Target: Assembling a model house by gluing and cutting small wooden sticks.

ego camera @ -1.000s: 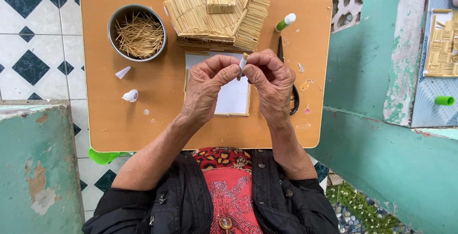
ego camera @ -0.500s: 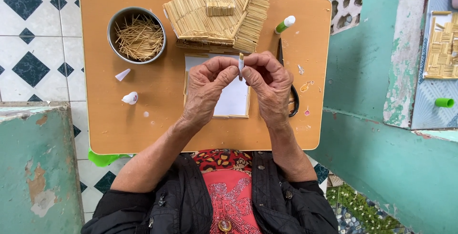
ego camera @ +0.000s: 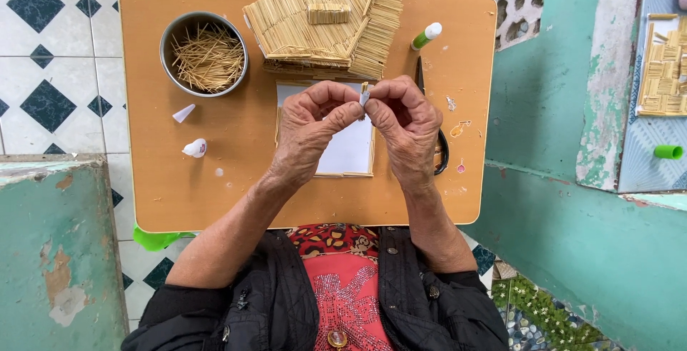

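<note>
My left hand [ego camera: 308, 133] and my right hand [ego camera: 406, 128] meet above the middle of an orange table [ego camera: 236, 179]. Between their fingertips they pinch a small white stick-like piece [ego camera: 365, 95]. Under the hands lies a white sheet framed with thin sticks [ego camera: 351, 152]. Just beyond them stands a model house roof made of many pale sticks [ego camera: 322, 18]. A round metal bowl [ego camera: 205, 54] full of loose toothpicks sits at the table's far left.
A white glue tube [ego camera: 195, 148] and a white cap [ego camera: 184, 113] lie left of the hands. A green and white tube [ego camera: 426, 36] and dark scissors [ego camera: 439, 147] lie to the right. A teal wall and another stick panel [ego camera: 662, 65] stand right; tiled floor left.
</note>
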